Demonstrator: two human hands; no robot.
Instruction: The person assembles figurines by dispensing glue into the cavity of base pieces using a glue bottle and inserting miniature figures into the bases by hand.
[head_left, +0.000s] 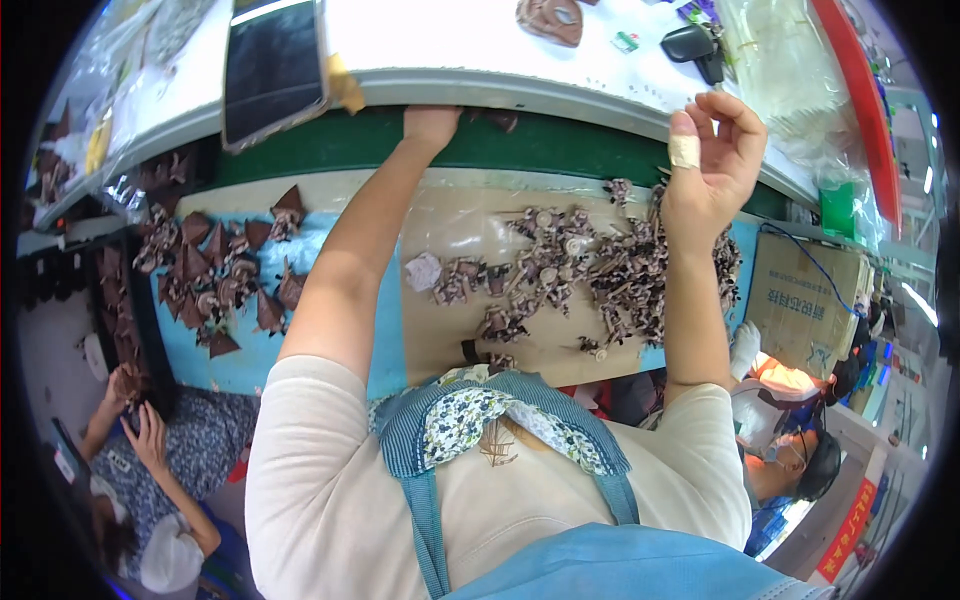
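Observation:
My left hand [432, 124] reaches forward under the front edge of the white shelf [440, 85], over a green surface [350, 143]; its fingers are hidden there. A small dark brown piece [502, 121] lies just to its right. My right hand [715, 165] is raised at the shelf's right part, with tape around the thumb. Its fingers are loosely curled, the thumb stands apart, and I see nothing held. Below it spreads a dense pile of small brown and cream figure-like pieces [630, 265]. Dark brown pointed pieces [195, 262] lie in a heap to the left.
A smartphone [275, 70] leans at the shelf's edge. Farther right on it are a brown moulded piece [552, 20], a black device [692, 45] and clear plastic bags [775, 80]. A crumpled white ball [423, 271] and a cardboard box [805, 300] are nearer. Co-workers sit on both sides.

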